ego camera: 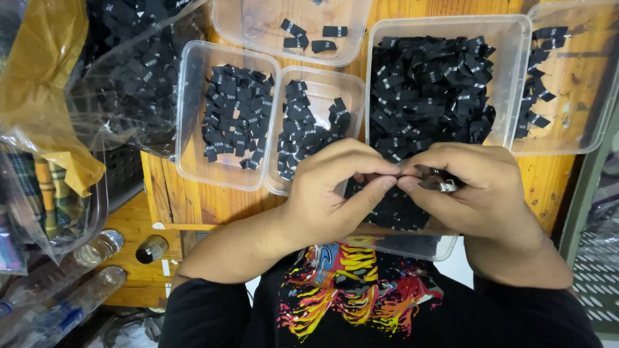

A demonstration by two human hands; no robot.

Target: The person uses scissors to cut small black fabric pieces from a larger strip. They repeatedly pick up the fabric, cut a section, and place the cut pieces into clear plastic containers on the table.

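Over the big clear tub (509, 77), our left hand (335, 187) and right hand (477, 193) pinch one black label (438, 182) together; separating it next likely needs fingertip care.

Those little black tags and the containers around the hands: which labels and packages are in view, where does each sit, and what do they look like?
Big tub: clear rectangle behind the hands, heaped with black labels with white print.
Two small tubs: clear, left of it, partly filled with the same.
Rear tub: clear, a few labels.
Right tub: clear, a strip of labels.
Plastic bag: clear, far left, full of labels.
Left hand, right hand: pinching one label together.
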